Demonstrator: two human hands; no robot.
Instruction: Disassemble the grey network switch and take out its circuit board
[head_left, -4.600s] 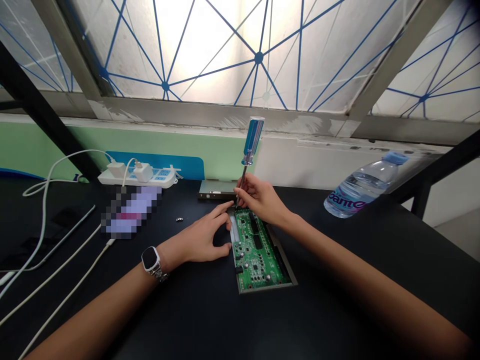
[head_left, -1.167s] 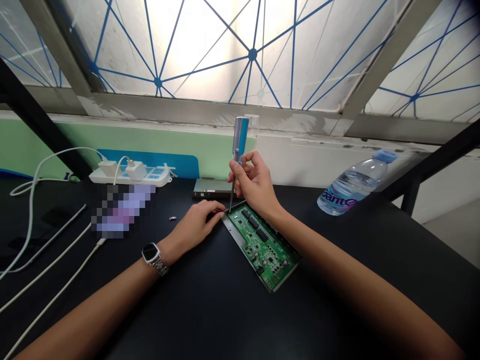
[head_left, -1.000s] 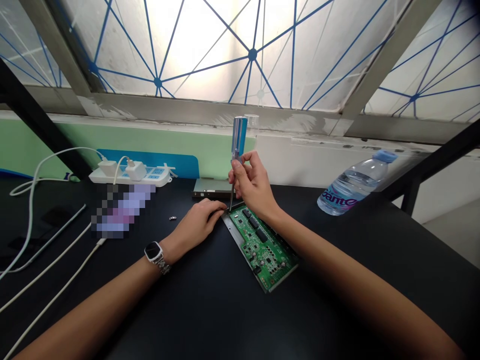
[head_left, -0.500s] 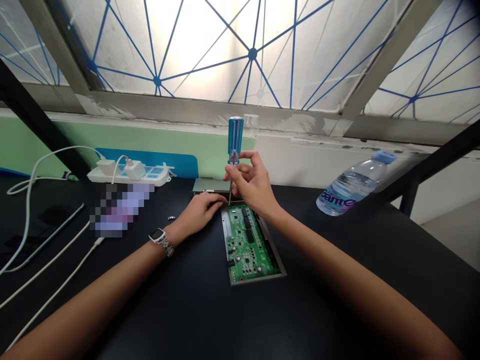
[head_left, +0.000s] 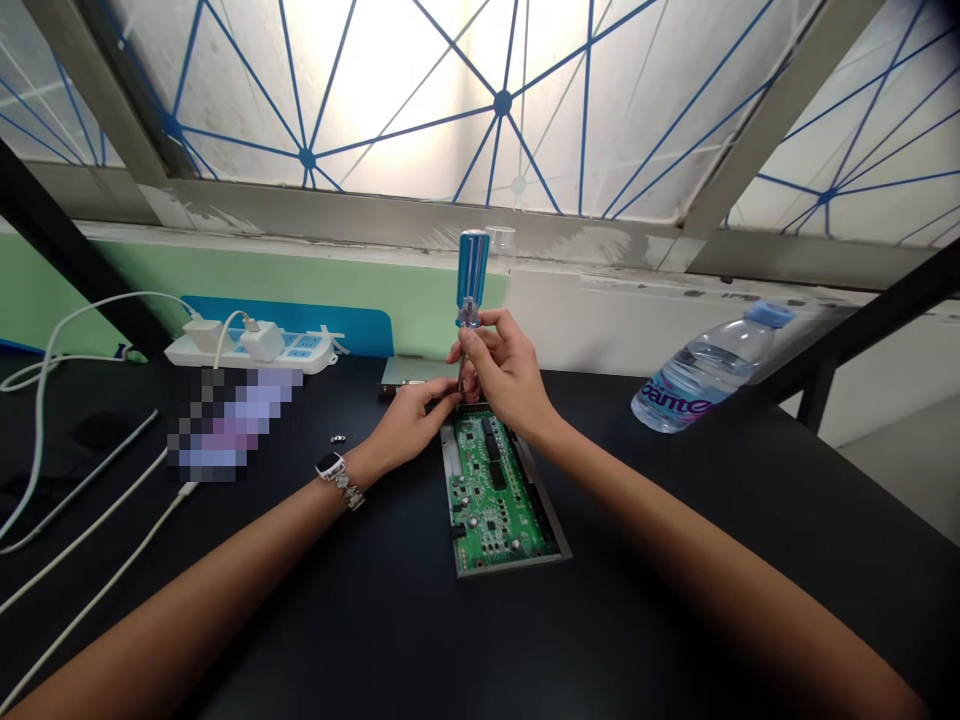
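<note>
A black desktop (head_left: 420,640) is spanning the lower frame, a metal tray (head_left: 450,455) with a green circuit board (head_left: 480,480) lying at its centre.
At the board's upper-left corner the person's left hand (head_left: 409,420) is reaching in with its fingertips, whether pinching anything one cannot tell; the right hand (head_left: 506,375) is grasping a nearly upright blue-handled screwdriver (head_left: 472,268). Left of centre, tiny metal pieces (head_left: 338,438) are lying near the left wrist.
</note>
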